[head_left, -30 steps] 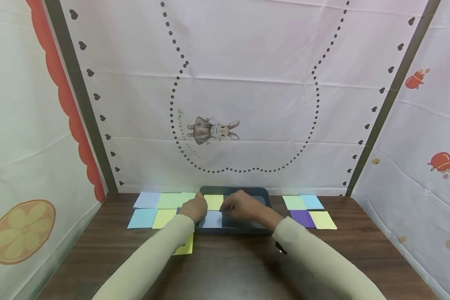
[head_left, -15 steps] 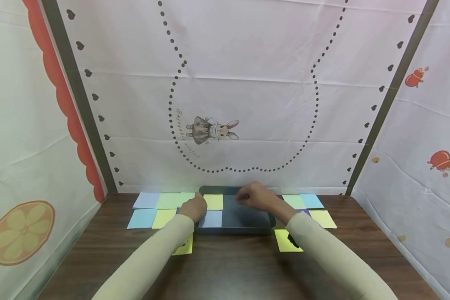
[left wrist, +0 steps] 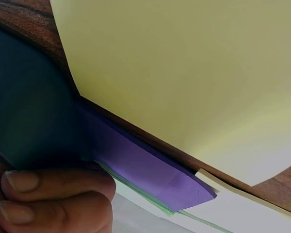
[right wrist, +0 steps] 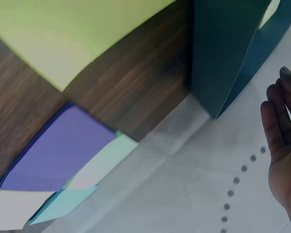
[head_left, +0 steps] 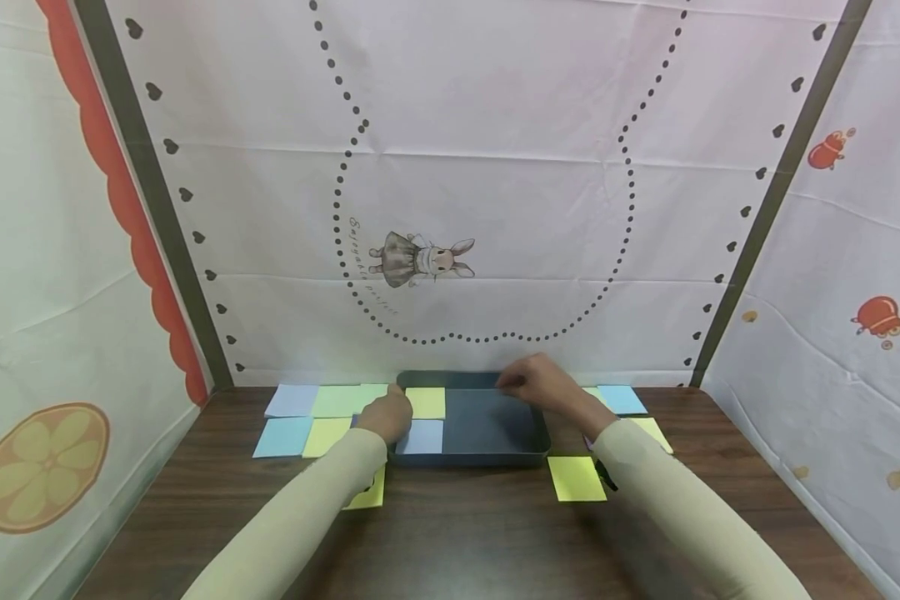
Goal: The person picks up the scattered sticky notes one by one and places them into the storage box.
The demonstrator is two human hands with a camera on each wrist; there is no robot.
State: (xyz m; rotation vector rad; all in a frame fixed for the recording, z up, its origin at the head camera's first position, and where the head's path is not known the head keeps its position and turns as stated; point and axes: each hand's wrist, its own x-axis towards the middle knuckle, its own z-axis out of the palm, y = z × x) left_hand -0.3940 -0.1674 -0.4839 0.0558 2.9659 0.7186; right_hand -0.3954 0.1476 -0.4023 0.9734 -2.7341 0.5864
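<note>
A dark shallow tray (head_left: 472,459) lies at the back of the table against the cloth. In its left part are a yellow sticky note (head_left: 426,403) and, nearer me, a pale blue sticky note (head_left: 422,437). My left hand (head_left: 387,415) grips the tray's left wall, its fingers (left wrist: 58,201) curled there in the left wrist view. Over the tray's back right corner is my right hand (head_left: 543,385), fingers loosely bent. Nothing shows between its fingers (right wrist: 276,116) in the right wrist view.
Left of the tray sit sticky-note pads: lilac (head_left: 291,401), green (head_left: 335,402), blue (head_left: 282,437), yellow (head_left: 326,437) and purple (left wrist: 136,160). To the right are blue (head_left: 622,400), purple (right wrist: 58,150) and bright yellow (head_left: 576,479) pads. White printed cloth (head_left: 495,208) stands behind.
My right hand has left the pale blue note in the tray and moved right and back, uncovering the tray floor and the bright yellow pad. My left hand stays in place.
</note>
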